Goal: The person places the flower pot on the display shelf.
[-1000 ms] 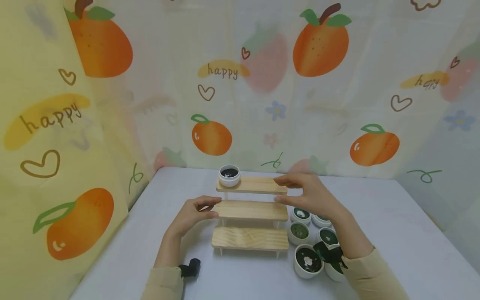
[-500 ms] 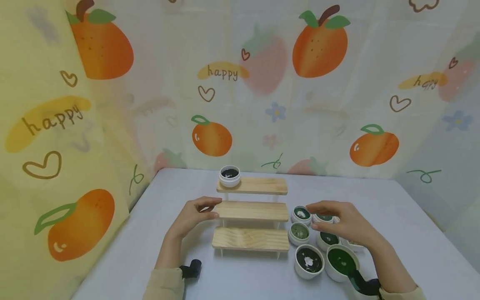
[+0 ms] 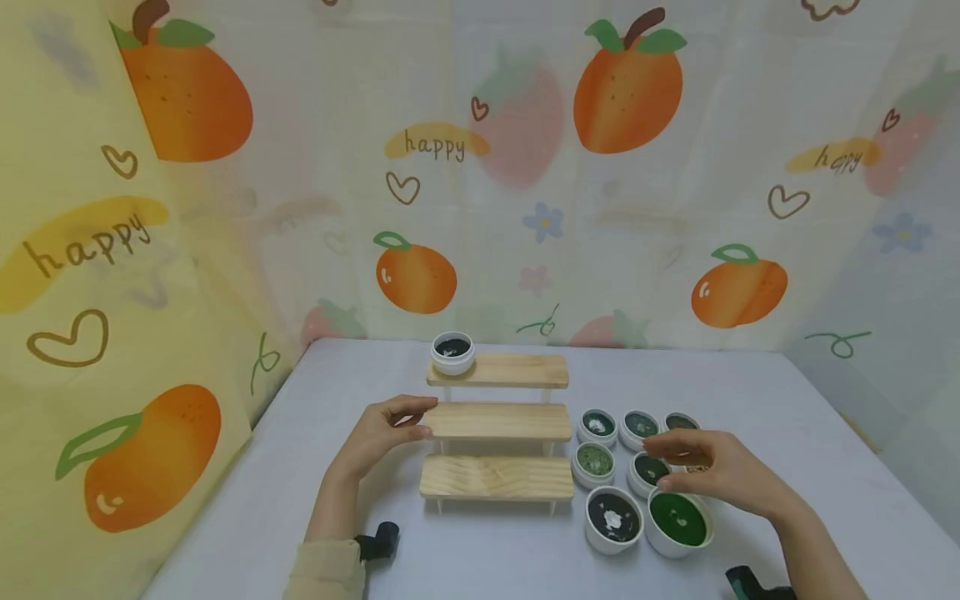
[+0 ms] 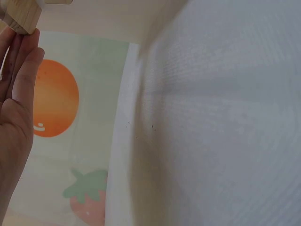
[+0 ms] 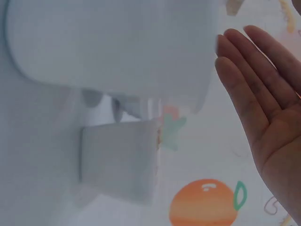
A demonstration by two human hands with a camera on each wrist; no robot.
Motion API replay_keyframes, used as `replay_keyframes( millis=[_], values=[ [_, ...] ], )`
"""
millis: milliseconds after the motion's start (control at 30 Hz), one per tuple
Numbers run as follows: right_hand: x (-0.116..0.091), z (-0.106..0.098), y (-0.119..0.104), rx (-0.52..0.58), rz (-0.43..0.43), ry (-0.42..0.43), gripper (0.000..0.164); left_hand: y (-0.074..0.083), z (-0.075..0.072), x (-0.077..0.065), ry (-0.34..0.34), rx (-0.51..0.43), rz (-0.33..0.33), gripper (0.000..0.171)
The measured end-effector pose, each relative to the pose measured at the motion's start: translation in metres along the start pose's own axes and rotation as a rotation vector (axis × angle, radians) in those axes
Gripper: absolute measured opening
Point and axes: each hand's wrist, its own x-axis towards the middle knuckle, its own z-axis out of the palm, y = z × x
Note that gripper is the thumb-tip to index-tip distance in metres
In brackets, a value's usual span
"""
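Note:
A three-tiered wooden display stand (image 3: pixel 497 478) has pale boards on clear legs. My left hand (image 3: pixel 382 429) holds the left end of its middle board, with fingertips at the board's edge in the left wrist view. On the top board's left end sits a small white cup (image 3: pixel 452 354) with dark filling. My right hand (image 3: pixel 720 471) hovers over the cups on the right, fingers and thumb apart, nothing between them. Its fingertips overlap a white cup with dark green filling (image 3: pixel 651 471). Nearer me stand a larger cup with bright green filling (image 3: pixel 677 518) and another with dark filling (image 3: pixel 612 518).
More small white cups stand behind, among them a mottled green one (image 3: pixel 595 460) and one partly behind the right hand (image 3: pixel 681 422). A white square container (image 5: pixel 120 160) shows in the right wrist view. A fruit-print curtain (image 3: pixel 630 208) closes off the table's back.
My right hand has moved from the stand's right side, rightward and down over the cups. My left hand has stayed at the middle board's end.

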Motion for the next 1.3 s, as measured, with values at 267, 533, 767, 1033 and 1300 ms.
replay_keyframes(
  millis=[267, 533, 767, 1033, 1300],
  values=[
    [-0.012, 0.003, 0.023, 0.106, -0.098, -0.069, 0.045, -0.002, 0.000, -0.003, 0.005, -0.005, 0.004, 0.046],
    [-0.016, 0.002, 0.027, 0.146, -0.036, -0.136, 0.054, -0.001, -0.003, -0.004, 0.019, 0.004, -0.006, 0.047],
    [-0.020, 0.006, 0.031, 0.141, -0.125, -0.152, 0.063, -0.002, -0.003, -0.004, 0.024, 0.015, -0.009, 0.048],
    [-0.028, 0.007, 0.035, 0.065, -0.116, -0.087, 0.066, -0.002, 0.000, -0.001, 0.019, 0.000, -0.003, 0.048],
    [-0.031, 0.006, 0.039, 0.061, -0.021, -0.132, 0.070, -0.001, 0.000, 0.001, 0.014, 0.005, -0.029, 0.048]
  ],
)
